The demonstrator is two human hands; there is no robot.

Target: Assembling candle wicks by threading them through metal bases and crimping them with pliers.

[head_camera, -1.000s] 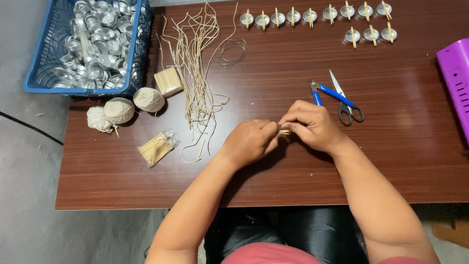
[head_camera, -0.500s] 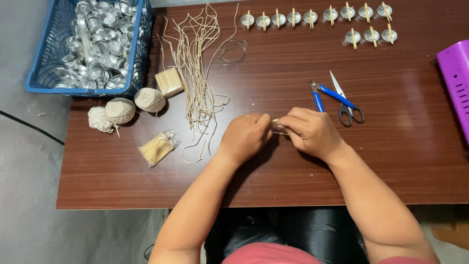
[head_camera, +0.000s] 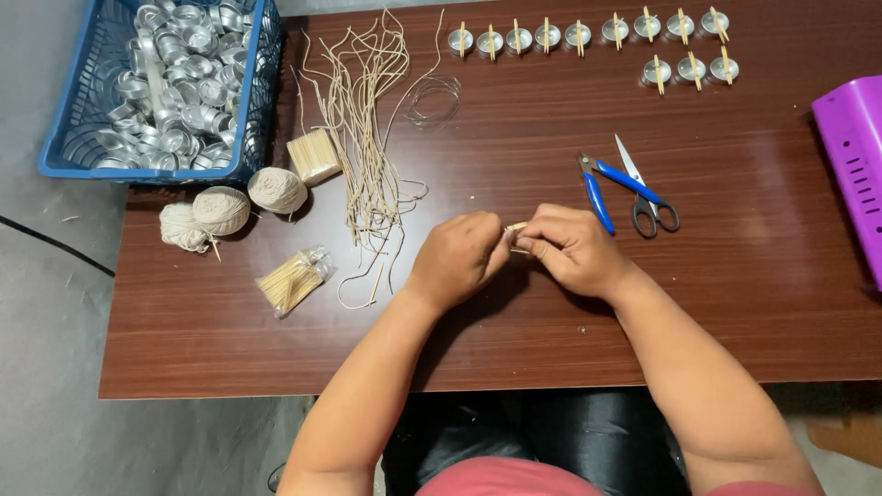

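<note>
Two hands: meeting fingertip to fingertip over the middle of the brown table [head_camera: 735, 303], near its front half.
Left hand [head_camera: 457, 257]: fingers curled, tips pressed together on the near end of a small pale stick [head_camera: 515, 227].
Right hand [head_camera: 571, 248]: fingers bent inward, pinching the same stick from the other side; thin wire barely visible at the fingertips, too small to tell more.
Stick position: between the two hands, held just above the tabletop, mostly hidden by the fingers.
Stick axis: short visible part lying roughly left to right, tilted slightly upward toward the right; which end leads, cannot tell.
Left of the hands: loose bundle of tan cord pieces [head_camera: 363, 129], long axis running away from the person, ends trailing toward the left hand.
Further left: clear bag of small sticks [head_camera: 292, 281], block of sticks [head_camera: 312, 156], three balls of string [head_camera: 220, 209].
Far left corner: blue basket [head_camera: 55, 138] full of metal cups.
Right of the hands: blue-handled pliers [head_camera: 595, 195] and scissors [head_camera: 648, 197], lying touching, tips pointing away.
Far edge: row of metal cups with sticks across them [head_camera: 588, 35].
Right edge: purple object [head_camera: 850, 156], partly out of view.
</note>
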